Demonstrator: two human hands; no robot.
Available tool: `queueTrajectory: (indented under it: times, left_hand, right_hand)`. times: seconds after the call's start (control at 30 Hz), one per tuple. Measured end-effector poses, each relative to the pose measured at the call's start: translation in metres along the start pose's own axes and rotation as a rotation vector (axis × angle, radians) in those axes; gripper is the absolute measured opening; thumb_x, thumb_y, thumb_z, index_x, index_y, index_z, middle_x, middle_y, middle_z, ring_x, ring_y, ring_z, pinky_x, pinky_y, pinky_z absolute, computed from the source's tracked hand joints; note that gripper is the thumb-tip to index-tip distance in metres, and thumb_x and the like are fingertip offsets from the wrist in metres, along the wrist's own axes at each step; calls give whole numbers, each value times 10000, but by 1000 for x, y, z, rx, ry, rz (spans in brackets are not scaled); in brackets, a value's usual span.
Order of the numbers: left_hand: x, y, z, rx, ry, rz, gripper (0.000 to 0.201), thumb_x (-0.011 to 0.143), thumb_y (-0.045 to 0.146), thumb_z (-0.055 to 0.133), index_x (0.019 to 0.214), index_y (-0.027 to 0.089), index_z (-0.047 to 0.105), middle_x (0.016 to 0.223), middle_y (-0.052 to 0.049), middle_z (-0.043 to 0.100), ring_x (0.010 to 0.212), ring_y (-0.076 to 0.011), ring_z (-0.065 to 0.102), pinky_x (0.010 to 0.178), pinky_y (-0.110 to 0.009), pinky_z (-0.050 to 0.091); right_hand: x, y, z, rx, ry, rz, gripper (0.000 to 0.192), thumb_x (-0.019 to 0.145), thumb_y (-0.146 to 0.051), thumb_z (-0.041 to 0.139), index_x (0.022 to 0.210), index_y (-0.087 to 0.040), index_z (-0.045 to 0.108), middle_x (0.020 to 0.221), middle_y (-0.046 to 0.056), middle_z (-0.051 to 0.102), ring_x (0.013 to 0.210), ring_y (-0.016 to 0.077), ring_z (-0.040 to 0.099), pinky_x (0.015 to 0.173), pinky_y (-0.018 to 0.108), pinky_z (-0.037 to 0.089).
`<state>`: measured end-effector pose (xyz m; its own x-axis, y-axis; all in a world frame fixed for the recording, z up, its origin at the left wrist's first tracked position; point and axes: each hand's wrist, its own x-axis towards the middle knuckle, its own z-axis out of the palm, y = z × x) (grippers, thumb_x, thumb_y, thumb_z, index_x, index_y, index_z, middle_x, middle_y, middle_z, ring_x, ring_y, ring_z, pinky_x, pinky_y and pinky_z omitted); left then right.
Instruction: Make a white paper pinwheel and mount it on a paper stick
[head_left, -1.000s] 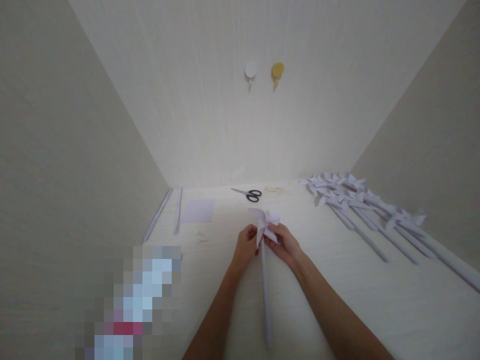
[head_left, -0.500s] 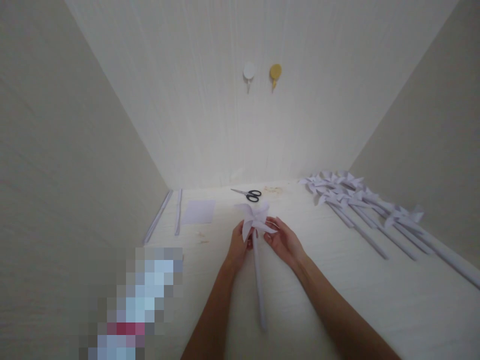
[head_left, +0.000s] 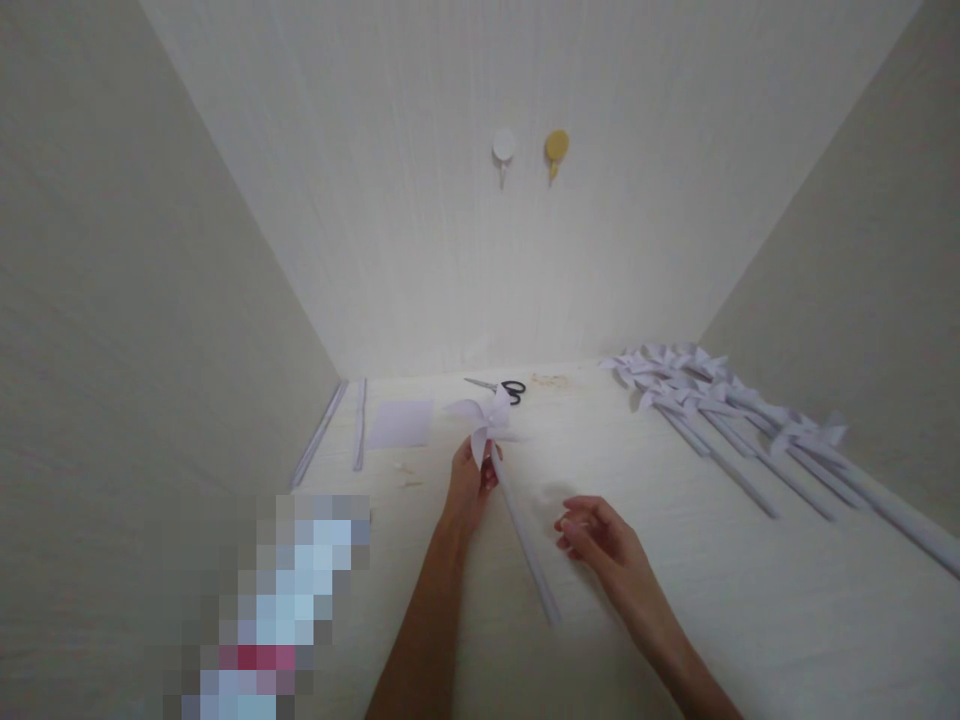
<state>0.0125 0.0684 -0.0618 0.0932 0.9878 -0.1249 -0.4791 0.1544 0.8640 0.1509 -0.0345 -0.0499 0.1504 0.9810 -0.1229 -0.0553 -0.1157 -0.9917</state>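
Note:
My left hand (head_left: 466,485) grips a white paper pinwheel (head_left: 482,424) just below its folded blades, over the pale table. Its rolled paper stick (head_left: 527,545) slants down to the right from that hand. My right hand (head_left: 598,535) hovers to the right of the stick, apart from it, with loosely curled fingers and nothing in it.
Black-handled scissors (head_left: 504,388) lie behind the pinwheel. A paper square (head_left: 401,423) and two thin paper rolls (head_left: 358,425) lie at the back left. Several finished pinwheels (head_left: 720,405) are lined up at the right wall. Two round hooks (head_left: 529,150) hang on the back wall.
My right hand has let go of the pinwheel and drawn back toward me and to the right. My left hand has moved the pinwheel left and away, tilting its stick.

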Motion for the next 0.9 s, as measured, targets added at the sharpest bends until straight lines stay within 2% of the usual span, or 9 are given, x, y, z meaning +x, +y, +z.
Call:
queueTrajectory:
  times: [0.17, 0.43, 0.67, 0.9]
  left_hand:
    - [0, -2, 1, -1, 10, 7, 229, 629, 328, 568, 604, 151, 425, 490, 63, 419, 354, -8, 298, 326, -140, 185]
    - [1, -4, 2, 37, 20, 10, 269, 614, 369, 584, 616, 156, 420, 491, 63, 435, 354, -15, 321, 334, -148, 216]
    - [2, -7, 0, 54, 17, 29, 250, 626, 359, 576, 627, 156, 430, 505, 60, 443, 359, -15, 329, 337, -149, 236]
    - [3, -9, 0, 64, -12, 47, 255, 631, 364, 573, 644, 152, 431, 542, 50, 451, 377, -20, 340, 347, -158, 266]
  right_hand:
    - [-25, 5, 9, -247, 74, -108, 351, 678, -363, 566, 944, -189, 417, 717, 13, 557, 573, 127, 541, 512, 247, 442]
    - [-31, 14, 22, -538, 204, -138, 193, 681, -366, 542, 708, -201, 446, 540, -26, 507, 448, 117, 476, 426, 229, 381]
    - [-31, 23, 20, -628, 167, -200, 159, 706, -349, 509, 686, -193, 483, 558, -5, 551, 489, 130, 515, 478, 231, 408]
    - [-32, 25, 18, -664, 142, -192, 193, 732, -351, 467, 623, -191, 474, 516, -10, 530, 471, 128, 502, 463, 226, 392]
